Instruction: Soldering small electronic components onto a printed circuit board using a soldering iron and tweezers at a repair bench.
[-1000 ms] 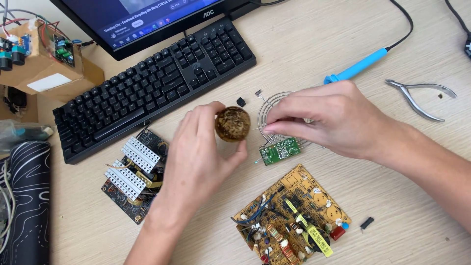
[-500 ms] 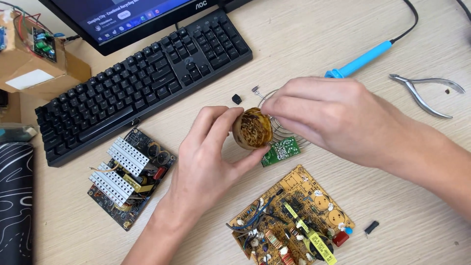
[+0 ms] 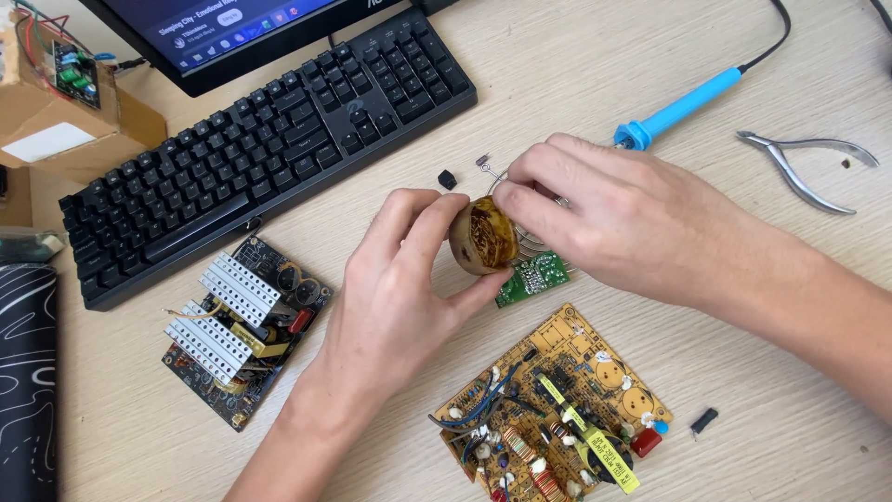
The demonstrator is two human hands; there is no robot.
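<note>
My left hand (image 3: 390, 297) grips a small round tin (image 3: 483, 234) of amber, brassy stuff between thumb and fingers, tilted so its open face shows. My right hand (image 3: 623, 218) comes in from the right with its fingers curled and their tips on the tin's right rim. Just under both hands lie a small green circuit board (image 3: 534, 277) and a coil of thin silvery wire (image 3: 530, 249), partly hidden by my right hand.
A yellow circuit board (image 3: 557, 409) lies near the front and a black board with white heat sinks (image 3: 243, 325) at the left. Behind are a black keyboard (image 3: 251, 149), a monitor (image 3: 232, 28) and a cardboard box (image 3: 56, 121). A blue soldering iron (image 3: 683, 107) and steel cutters (image 3: 804, 167) lie at the right.
The tin has tipped from upright towards me and shifted right. My right hand has moved from the wire coil up to the tin's rim.
</note>
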